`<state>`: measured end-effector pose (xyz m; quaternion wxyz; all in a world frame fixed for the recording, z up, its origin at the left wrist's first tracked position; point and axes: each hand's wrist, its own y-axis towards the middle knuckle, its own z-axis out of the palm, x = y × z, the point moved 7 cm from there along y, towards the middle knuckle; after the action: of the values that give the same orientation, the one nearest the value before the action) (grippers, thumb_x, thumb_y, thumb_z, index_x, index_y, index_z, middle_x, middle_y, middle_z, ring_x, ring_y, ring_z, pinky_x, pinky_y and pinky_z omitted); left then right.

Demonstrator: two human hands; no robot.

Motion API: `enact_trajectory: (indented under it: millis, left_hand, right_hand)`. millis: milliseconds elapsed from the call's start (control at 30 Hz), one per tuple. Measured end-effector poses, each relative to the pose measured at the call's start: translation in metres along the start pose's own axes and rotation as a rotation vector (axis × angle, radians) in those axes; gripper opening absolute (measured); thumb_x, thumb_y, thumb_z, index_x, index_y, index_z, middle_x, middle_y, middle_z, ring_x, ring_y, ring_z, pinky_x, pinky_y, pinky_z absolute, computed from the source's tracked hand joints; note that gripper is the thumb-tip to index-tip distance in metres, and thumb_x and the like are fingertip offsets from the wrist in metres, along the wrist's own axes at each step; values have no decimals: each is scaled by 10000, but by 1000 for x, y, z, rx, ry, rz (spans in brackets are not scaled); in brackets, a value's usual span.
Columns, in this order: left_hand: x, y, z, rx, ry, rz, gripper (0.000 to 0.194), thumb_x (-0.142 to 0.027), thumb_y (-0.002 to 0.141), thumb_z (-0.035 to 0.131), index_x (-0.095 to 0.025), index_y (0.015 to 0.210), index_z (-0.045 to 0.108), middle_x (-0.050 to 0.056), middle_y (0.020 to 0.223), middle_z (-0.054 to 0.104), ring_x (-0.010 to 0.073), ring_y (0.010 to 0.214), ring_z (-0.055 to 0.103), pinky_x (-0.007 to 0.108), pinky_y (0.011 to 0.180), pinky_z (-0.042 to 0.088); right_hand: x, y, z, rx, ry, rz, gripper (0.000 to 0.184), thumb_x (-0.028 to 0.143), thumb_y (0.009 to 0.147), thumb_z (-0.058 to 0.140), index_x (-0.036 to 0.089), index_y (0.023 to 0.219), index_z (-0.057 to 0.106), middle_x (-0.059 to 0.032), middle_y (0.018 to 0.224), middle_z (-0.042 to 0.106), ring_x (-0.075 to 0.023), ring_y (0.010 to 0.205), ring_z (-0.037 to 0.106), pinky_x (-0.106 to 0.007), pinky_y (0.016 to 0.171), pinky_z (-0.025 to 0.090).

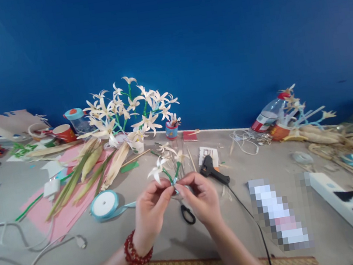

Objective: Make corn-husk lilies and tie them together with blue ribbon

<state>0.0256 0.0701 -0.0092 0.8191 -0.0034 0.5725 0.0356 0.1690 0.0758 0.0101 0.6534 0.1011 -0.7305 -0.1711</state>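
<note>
My left hand (150,211) and my right hand (201,197) meet above the grey table (146,239), fingertips pinched together on the stems of a small bunch of cream paper flowers (164,163). A bit of light blue ribbon (175,189) shows between the fingers, wrapped round the green stems. The ribbon trails left to a blue ribbon spool (104,204) lying flat on the table. A red bead bracelet (134,253) sits on my left wrist. Black scissors (188,214) lie under my hands.
A black glue gun (213,170) lies to the right, its cord running forward. A tall bouquet of the same flowers (126,109) stands at the back. Corn husks (92,169) rest on pink paper (52,213). A white power strip (343,205) and plastic bottle (268,114) are right.
</note>
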Motion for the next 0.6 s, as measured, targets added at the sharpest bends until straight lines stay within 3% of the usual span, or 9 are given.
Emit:
enact_trajectory:
  millis: [233,600]
  left_hand:
    - [16,5,0,50,-119,-68,110,-229,759,751,-165,811,679,4,776,675,134,750,620,233,748,517]
    - [20,12,4,73,-171,-174,123,-217,738,770,-155,794,680,1,741,692,115,711,619,210,715,502]
  right_hand:
    - [-6,0,0,-6,24,18,80,244,791,671,209,725,640,-9,657,663,-157,602,594,-256,573,442]
    - [-17,3,0,4,36,84,99,244,797,659,203,718,618,-5,638,644,-153,595,576,-260,579,446]
